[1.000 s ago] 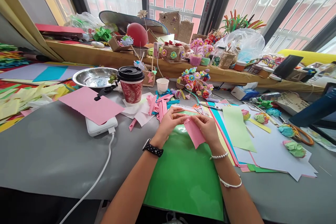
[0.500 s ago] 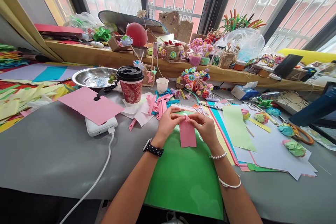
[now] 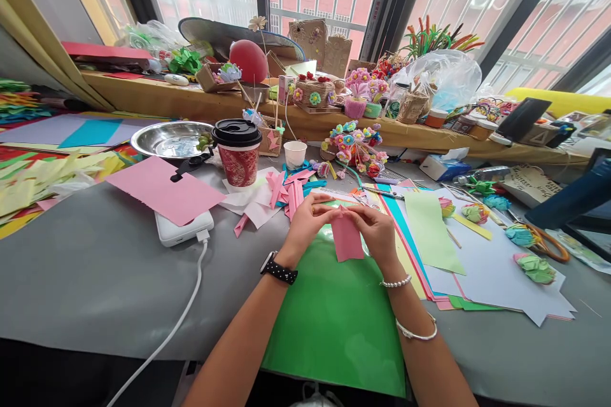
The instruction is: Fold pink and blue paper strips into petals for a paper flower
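Left hand [image 3: 308, 222] and right hand [image 3: 377, 232] pinch the top edge of a pink paper strip [image 3: 347, 243] at frame centre; held off the green sheet [image 3: 334, 324], its tail hangs free.

The paper strip [image 3: 347, 240] sits between left hand [image 3: 305, 222] and right hand [image 3: 377, 232], over a large sheet [image 3: 334, 331] on the tabletop [image 3: 95, 286]. Behind-left stands a lidded cup [image 3: 237, 152], a bowl [image 3: 169, 138] left of it; a paper stack [image 3: 477, 267] lies right of the sheet

Top of pink strip [image 3: 347, 243] behind fingertips [image 3: 365, 219]
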`<act>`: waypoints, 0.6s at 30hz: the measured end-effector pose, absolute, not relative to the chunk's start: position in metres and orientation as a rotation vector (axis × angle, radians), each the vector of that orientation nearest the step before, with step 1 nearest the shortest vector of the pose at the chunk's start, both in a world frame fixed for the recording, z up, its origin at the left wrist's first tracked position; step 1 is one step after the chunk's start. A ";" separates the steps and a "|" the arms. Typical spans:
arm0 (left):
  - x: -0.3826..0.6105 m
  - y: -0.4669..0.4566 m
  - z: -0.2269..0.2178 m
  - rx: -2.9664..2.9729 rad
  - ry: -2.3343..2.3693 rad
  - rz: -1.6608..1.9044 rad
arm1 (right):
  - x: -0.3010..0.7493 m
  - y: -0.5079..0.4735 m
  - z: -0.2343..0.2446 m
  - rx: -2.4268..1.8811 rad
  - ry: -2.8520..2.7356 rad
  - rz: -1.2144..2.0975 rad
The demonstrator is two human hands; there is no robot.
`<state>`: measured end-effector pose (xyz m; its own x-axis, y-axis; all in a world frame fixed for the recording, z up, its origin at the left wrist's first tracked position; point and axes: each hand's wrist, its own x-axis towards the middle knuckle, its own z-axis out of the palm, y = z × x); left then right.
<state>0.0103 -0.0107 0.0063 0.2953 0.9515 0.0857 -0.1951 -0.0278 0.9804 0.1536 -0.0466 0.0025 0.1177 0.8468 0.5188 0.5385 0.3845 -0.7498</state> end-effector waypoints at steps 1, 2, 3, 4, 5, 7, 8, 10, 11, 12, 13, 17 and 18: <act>0.011 -0.011 0.007 1.228 0.826 1.075 | 0.153 -0.047 0.002 -1.287 -1.528 0.350; 0.012 -0.012 0.007 1.222 0.831 1.042 | 0.153 -0.046 0.003 -1.295 -1.509 0.340; 0.012 -0.012 0.007 1.220 0.833 1.015 | 0.153 -0.046 0.003 -1.304 -1.495 0.328; 0.013 -0.013 0.007 1.222 0.830 0.996 | 0.152 -0.047 0.003 -1.313 -1.486 0.319; 0.013 -0.013 0.007 1.226 0.827 0.988 | 0.152 -0.047 0.004 -1.320 -1.482 0.315; 0.013 -0.014 0.007 1.238 0.830 1.010 | 0.152 -0.047 0.004 -1.321 -1.487 0.338; 0.013 -0.014 0.007 1.250 0.840 1.032 | 0.152 -0.047 0.005 -1.314 -1.494 0.366; 0.013 -0.013 0.006 1.307 0.876 1.073 | 0.152 -0.046 0.005 -1.292 -1.507 0.438; 0.012 -0.013 0.006 1.347 0.895 1.090 | 0.152 -0.046 0.005 -1.282 -1.509 0.465; 0.012 -0.013 0.006 1.387 0.911 1.102 | 0.153 -0.045 0.005 -1.277 -1.510 0.482; 0.012 -0.013 0.005 1.422 0.923 1.107 | 0.153 -0.045 0.004 -1.276 -1.510 0.487; 0.012 -0.014 0.004 1.496 0.915 1.106 | 0.154 -0.044 0.004 -1.282 -1.503 0.484; 0.012 -0.014 0.004 1.513 0.910 1.105 | 0.154 -0.044 0.005 -1.285 -1.503 0.487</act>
<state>0.0121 -0.0141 0.0036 0.2958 0.9355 0.1932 0.0104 -0.2054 0.9786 0.1542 -0.0437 0.0045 0.1282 0.8885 0.4406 0.4609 0.3400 -0.8197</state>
